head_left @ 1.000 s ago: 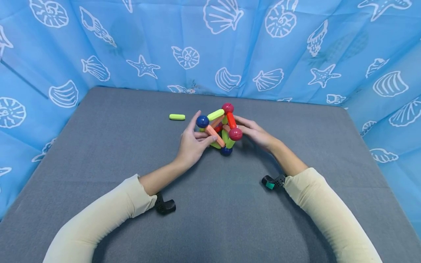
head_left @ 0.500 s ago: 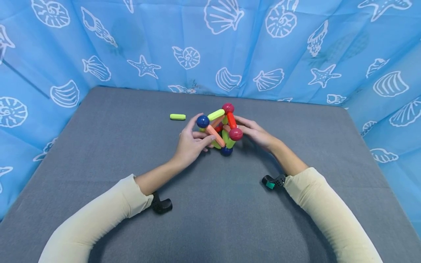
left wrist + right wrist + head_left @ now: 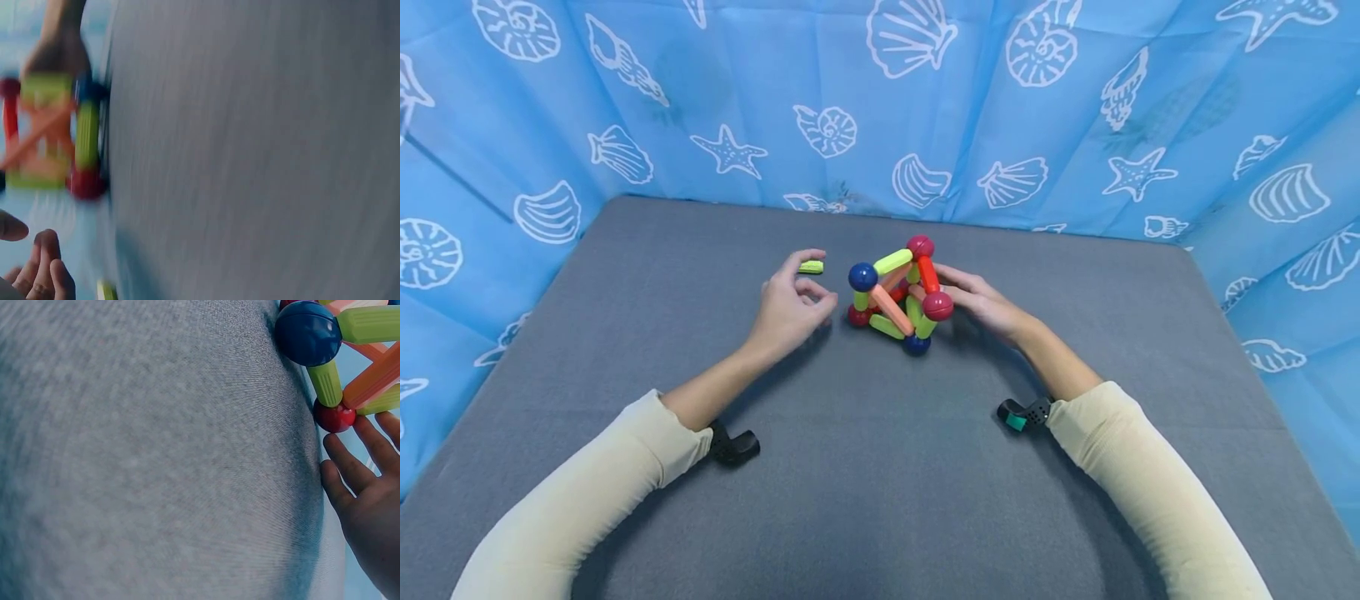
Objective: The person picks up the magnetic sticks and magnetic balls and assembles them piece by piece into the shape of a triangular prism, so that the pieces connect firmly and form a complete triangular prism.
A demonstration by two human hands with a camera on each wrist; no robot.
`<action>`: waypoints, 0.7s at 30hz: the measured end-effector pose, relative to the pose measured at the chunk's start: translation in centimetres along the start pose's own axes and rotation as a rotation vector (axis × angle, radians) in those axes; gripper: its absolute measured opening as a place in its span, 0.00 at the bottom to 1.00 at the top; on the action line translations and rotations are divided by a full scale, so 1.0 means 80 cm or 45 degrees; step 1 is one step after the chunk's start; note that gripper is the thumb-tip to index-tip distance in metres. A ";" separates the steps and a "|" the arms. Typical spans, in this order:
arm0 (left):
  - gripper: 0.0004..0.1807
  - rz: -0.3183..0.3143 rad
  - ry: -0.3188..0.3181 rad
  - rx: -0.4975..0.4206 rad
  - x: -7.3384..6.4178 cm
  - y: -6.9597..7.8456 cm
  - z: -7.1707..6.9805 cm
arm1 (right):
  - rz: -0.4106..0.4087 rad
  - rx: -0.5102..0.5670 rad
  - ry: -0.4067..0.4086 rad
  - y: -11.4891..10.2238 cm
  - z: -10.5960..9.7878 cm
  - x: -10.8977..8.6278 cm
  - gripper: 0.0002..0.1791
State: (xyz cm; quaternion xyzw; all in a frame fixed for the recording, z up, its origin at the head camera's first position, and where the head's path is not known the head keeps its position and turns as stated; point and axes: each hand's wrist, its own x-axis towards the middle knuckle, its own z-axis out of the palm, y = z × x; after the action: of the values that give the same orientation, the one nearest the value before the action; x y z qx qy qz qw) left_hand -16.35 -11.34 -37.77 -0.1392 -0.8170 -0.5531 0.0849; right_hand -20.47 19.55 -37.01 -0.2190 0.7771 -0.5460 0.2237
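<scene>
A cube-like frame of magnetic building sticks and balls [image 3: 891,310] stands on the table, with red and blue balls joined by green, red and orange sticks. My right hand [image 3: 988,310] holds its right side, the thumb and index finger reaching in among the sticks and partly hidden. In the right wrist view, other fingers of that hand [image 3: 369,469] lie fairly straight by a red ball [image 3: 335,416]. My left hand [image 3: 792,310] hovers left of the frame, holding nothing, fingers loosely bent. Just beyond it lies a loose green stick [image 3: 812,267], partly hidden by the fingers.
A grey cloth covers the table [image 3: 880,467]. Behind and at the sides hangs a blue curtain [image 3: 850,67] printed with white shells and starfish. The left wrist view is blurred.
My left hand has let go of the frame's left side and moved left, close to the loose green stick. The right hand and the frame have stayed in place.
</scene>
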 end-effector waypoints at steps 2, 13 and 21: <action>0.26 0.051 0.018 0.177 0.014 -0.010 -0.018 | -0.003 -0.001 -0.003 0.001 -0.001 0.000 0.33; 0.40 -0.026 -0.382 0.566 0.065 -0.053 -0.061 | -0.005 -0.013 -0.003 0.001 0.000 0.002 0.33; 0.35 -0.034 -0.309 0.576 0.070 -0.057 -0.054 | 0.004 0.001 -0.001 0.001 0.001 0.001 0.33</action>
State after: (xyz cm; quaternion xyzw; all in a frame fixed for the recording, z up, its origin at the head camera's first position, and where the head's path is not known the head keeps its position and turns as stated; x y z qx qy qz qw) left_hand -23.19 -16.18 -38.48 -0.1714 -0.9259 -0.3365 0.0078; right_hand -20.52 19.49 -37.11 -0.2180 0.7772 -0.5459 0.2248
